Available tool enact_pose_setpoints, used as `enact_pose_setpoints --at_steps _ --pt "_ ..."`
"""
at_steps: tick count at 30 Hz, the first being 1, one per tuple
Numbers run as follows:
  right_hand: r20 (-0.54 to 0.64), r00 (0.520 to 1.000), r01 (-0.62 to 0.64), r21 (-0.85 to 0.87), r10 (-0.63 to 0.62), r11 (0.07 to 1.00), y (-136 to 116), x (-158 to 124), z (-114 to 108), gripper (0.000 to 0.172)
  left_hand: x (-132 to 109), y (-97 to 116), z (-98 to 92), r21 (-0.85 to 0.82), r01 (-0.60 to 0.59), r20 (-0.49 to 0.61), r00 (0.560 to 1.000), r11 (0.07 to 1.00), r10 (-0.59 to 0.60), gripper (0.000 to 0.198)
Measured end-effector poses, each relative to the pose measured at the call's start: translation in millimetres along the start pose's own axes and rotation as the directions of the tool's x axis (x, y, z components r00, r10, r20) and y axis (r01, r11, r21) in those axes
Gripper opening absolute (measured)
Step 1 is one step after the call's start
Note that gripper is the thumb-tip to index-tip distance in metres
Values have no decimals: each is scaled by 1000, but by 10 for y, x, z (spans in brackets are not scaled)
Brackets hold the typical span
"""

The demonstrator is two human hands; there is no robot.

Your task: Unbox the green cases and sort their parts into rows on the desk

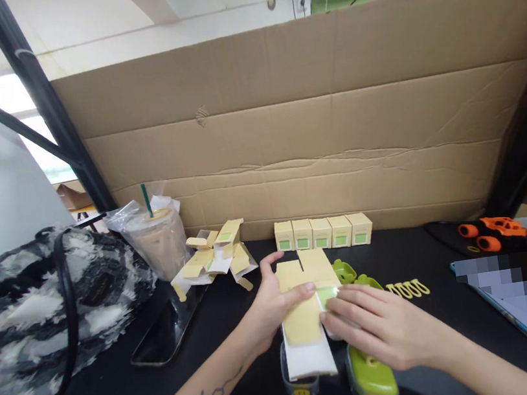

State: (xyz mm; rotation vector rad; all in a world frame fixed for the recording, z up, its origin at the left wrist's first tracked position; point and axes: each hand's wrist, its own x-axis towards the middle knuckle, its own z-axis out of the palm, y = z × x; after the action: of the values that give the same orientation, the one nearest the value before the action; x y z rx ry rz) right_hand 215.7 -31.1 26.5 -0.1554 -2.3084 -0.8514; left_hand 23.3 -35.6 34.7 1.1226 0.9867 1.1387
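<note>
Between the hands | carton: pale yellow | lower end white | green patch

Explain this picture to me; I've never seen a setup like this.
There's no machine here, just one person's two bare hands. The single picture comes from a camera worn on the head, looking forward and down. The left hand holds a pale yellow carton; the fingers of the right hand lie against its right side. On the black table are five small boxes in a row, opened cartons, a drink, a phone, a toy car and a green-lidded tub.
</note>
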Motion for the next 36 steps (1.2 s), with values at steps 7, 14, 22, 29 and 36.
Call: enact_pose_setpoints --at_steps 7,14,22,29,36 --pt "-14 998 -66 -60 65 996 29 -6 -72 40 46 1 -115 469 -224 30 971 854 238 56" --pt "-18 985 -172 -140 171 975 111 -53 -33 34 -89 162 -143 638 -768 697 545 -57 467 36" --pt "-44 967 -255 -179 251 950 69 -20 48 29 -38 147 -175 639 -640 747 384 -426 543 23" --pt "-163 915 -381 -44 369 924 -20 -39 -62 24 192 605 -881 877 -256 477 553 -406 683 31" --pt "-187 923 -333 49 337 941 -130 -77 -148 27 347 691 -1419 938 -34 257 732 -344 630 39"
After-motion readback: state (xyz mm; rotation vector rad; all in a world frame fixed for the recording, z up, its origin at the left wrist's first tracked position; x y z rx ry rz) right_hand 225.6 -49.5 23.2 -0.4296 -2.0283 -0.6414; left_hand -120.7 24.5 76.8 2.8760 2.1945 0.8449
